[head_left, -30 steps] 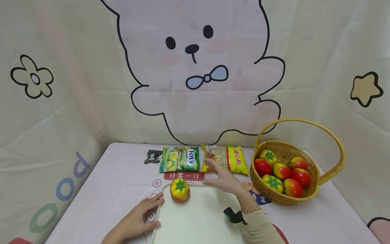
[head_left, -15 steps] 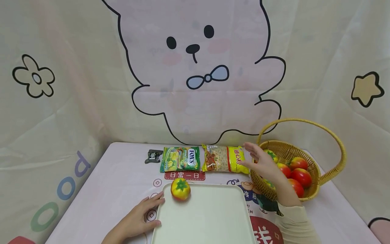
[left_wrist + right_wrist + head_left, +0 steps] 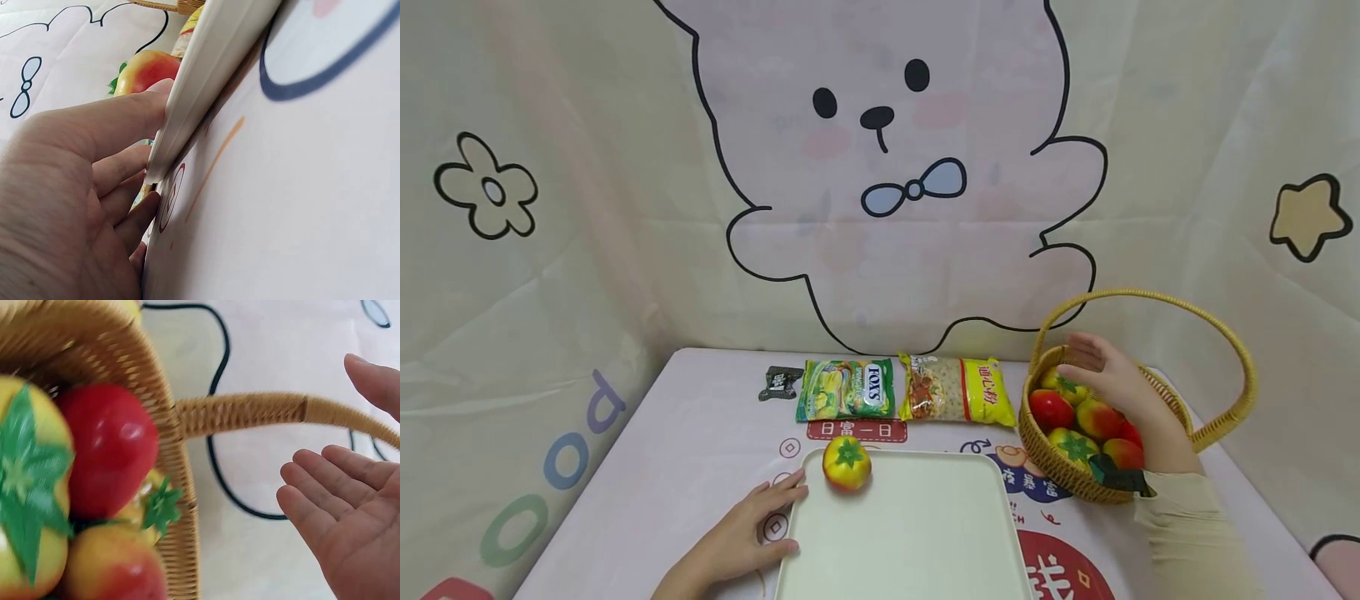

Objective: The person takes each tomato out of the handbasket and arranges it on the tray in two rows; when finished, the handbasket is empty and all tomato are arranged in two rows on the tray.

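My left hand (image 3: 745,533) rests at the left edge of a pale rectangular tray (image 3: 902,533). Its thumb and fingertips touch the rim, fingers nearly straight, as the left wrist view also shows. One yellow-and-red tomato (image 3: 847,464) with a green star-shaped top sits in the tray's far left corner. Over the wicker basket (image 3: 1052,462) hovers my right hand (image 3: 1123,387), fingers extended, holding nothing. Inside lie several tomatoes, red or yellow-red, among them a glossy red one (image 3: 109,450). The hand and forearm hide part of them in the head view.
The basket's tall handle (image 3: 1150,296) arches above and behind the right hand. Along the table's back lie a small black packet (image 3: 780,383), a green candy bag (image 3: 847,390) and a yellow-ended pasta bag (image 3: 957,390). A printed cloth wall stands behind.
My right hand has moved right, from above the tray's far side past the pasta bag to over the basket. The left hand and the tomato on the tray have stayed put.
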Demonstrator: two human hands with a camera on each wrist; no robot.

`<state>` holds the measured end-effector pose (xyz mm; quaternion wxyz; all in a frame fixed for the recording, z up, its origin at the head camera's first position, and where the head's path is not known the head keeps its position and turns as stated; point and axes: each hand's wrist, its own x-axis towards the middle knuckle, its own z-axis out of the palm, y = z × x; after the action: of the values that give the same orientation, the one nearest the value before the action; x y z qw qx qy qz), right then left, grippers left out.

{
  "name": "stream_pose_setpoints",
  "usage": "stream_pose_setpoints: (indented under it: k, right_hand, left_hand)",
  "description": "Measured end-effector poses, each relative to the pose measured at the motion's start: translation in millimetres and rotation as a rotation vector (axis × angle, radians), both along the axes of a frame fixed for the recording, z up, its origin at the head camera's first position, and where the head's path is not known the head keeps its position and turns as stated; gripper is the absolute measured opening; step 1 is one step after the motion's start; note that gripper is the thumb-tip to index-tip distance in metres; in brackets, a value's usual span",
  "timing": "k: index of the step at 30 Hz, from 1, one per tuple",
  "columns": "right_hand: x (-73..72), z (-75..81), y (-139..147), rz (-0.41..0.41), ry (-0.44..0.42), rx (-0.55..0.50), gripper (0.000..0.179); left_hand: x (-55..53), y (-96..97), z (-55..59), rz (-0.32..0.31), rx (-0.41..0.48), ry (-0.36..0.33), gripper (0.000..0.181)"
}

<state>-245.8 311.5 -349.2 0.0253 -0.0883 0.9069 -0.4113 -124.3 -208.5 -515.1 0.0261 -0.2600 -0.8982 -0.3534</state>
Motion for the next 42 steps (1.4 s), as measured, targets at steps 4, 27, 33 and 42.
stream_pose_setpoints:
  k: [4,27,33,42]
  right_hand:
    - [-8.6,-9.7,14,-0.008,-0.04,0.032,0.082]
    - [-53.3,-24.7,35,-0.005,-0.234,0.194,0.077]
    - [-56.4,-29.1,32,0.015,-0.268,0.232,0.075]
    - [-60.0,-41.3,36,0.045,-0.321,0.226,0.072]
  left_hand:
    - [0.5,0.6,0.7,0.002,-0.014,-0.007,0.061]
    - [-0.8,2.6,4.5,0.02,-0.007,-0.086,0.064]
    - [-0.1,1.1,5.9,0.015,-0.015,-0.038,0.062]
    - [0.3,0.2,1.7,0.016,-0.014,-0.049,0.062]
